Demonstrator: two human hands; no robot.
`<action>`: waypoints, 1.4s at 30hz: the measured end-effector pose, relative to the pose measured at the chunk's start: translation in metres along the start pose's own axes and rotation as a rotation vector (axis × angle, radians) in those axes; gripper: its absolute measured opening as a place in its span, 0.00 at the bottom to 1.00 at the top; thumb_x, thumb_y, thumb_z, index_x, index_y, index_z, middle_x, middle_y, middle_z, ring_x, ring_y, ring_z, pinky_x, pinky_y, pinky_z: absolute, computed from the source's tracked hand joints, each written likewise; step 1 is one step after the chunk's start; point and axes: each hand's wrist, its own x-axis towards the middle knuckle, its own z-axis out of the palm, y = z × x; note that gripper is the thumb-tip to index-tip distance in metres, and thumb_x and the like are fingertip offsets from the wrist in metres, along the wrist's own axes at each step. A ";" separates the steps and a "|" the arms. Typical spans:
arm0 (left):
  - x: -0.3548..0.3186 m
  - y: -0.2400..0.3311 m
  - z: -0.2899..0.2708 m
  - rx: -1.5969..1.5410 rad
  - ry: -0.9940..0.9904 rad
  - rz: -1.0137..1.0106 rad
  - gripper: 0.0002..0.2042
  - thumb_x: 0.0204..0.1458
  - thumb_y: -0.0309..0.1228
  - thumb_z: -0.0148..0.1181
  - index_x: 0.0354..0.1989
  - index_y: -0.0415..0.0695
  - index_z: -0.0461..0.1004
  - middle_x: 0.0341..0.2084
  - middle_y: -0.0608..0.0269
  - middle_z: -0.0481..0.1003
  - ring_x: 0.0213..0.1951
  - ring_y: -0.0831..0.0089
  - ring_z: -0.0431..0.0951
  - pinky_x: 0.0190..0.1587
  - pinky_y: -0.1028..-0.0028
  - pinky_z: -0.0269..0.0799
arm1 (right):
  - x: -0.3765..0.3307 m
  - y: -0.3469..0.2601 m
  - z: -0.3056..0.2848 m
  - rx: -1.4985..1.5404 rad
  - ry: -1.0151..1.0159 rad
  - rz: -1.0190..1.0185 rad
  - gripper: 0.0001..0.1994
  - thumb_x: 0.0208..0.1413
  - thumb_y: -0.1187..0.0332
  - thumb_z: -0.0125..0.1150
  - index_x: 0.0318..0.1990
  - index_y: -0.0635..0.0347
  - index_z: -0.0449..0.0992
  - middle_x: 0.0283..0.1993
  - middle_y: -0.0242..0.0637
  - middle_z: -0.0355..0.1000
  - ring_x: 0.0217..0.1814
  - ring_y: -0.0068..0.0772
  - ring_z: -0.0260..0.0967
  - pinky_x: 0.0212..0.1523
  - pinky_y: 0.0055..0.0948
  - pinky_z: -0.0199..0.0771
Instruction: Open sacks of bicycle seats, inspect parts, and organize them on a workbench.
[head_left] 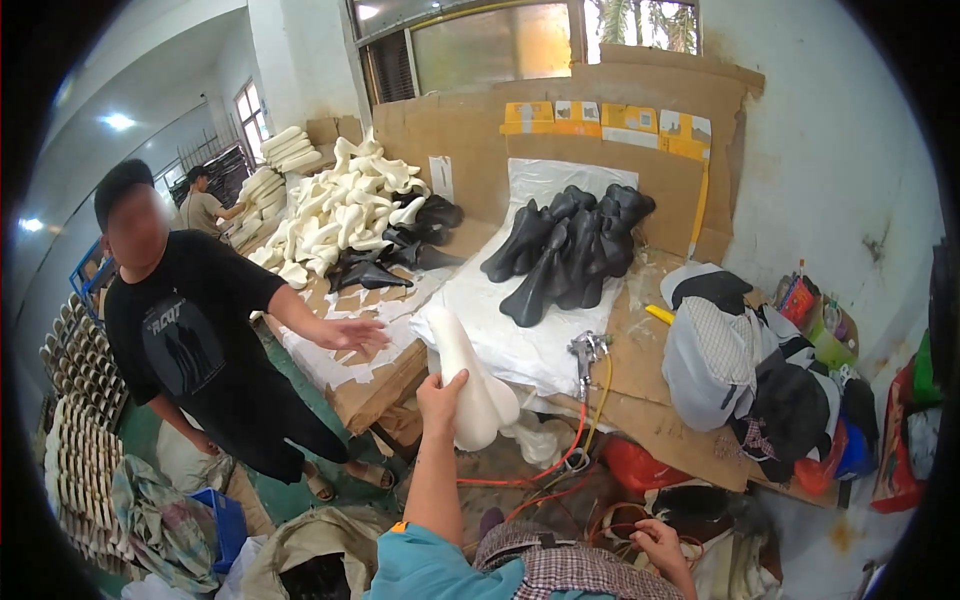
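My left hand (438, 402) grips a cream-white foam bicycle saddle (462, 375) at its side, holding it upright in front of the table. The narrow nose points up and the broad end hangs down. Low on the right, my right hand (660, 548) is beside a thin reddish hose loop, fingers loosely bent and apart, with nothing visible in them. A metal spray gun (587, 352) with an orange hose (579, 430) and a yellow one is at the table edge. Black saddles (575, 250) are heaped on a white sheet (470, 320) beyond.
Across the table, a pile of cream saddles (345, 215) lies beside several black ones. A co-worker (190, 330) in black stands left, one hand stretched toward the table. Caps and cloths (715, 350) crowd the right side. A sack (310, 545) and blue crate (222, 525) stand low left.
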 end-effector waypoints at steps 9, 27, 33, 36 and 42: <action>0.017 -0.011 -0.014 -0.094 -0.033 -0.090 0.14 0.42 0.31 0.66 0.32 0.35 0.71 0.24 0.62 0.73 0.23 0.75 0.72 0.27 0.75 0.69 | -0.001 0.005 0.009 -0.008 0.003 0.036 0.12 0.51 0.73 0.56 0.42 0.69 0.69 0.35 0.39 0.72 0.37 0.25 0.71 0.36 0.24 0.72; 0.072 0.055 -0.064 0.024 0.523 0.564 0.30 0.46 0.24 0.50 0.61 0.43 0.52 0.27 0.62 0.68 0.25 0.74 0.67 0.27 0.74 0.65 | -0.004 0.021 -0.008 -0.180 -0.009 0.082 0.14 0.48 0.68 0.58 0.42 0.66 0.70 0.36 0.40 0.72 0.38 0.28 0.69 0.39 0.28 0.68; 0.076 0.145 -0.055 -0.042 0.109 0.510 0.25 0.43 0.23 0.53 0.55 0.42 0.62 0.18 0.67 0.67 0.18 0.81 0.64 0.20 0.79 0.63 | 0.006 0.025 -0.009 -0.235 -0.021 0.077 0.14 0.47 0.69 0.58 0.41 0.67 0.70 0.35 0.40 0.72 0.36 0.29 0.69 0.38 0.28 0.69; 0.086 0.029 -0.019 0.186 0.019 0.316 0.15 0.42 0.27 0.55 0.41 0.38 0.71 0.14 0.65 0.68 0.17 0.73 0.69 0.22 0.73 0.66 | 0.006 0.032 -0.008 -0.198 -0.036 0.003 0.14 0.47 0.69 0.58 0.41 0.67 0.71 0.33 0.40 0.72 0.35 0.29 0.70 0.37 0.28 0.70; -0.039 -0.225 0.041 0.977 -1.163 0.179 0.11 0.44 0.30 0.56 0.33 0.37 0.74 0.23 0.64 0.73 0.22 0.76 0.72 0.25 0.73 0.68 | -0.020 0.013 -0.023 -0.412 0.049 -0.235 0.13 0.50 0.68 0.55 0.42 0.64 0.71 0.36 0.37 0.70 0.39 0.28 0.68 0.41 0.28 0.69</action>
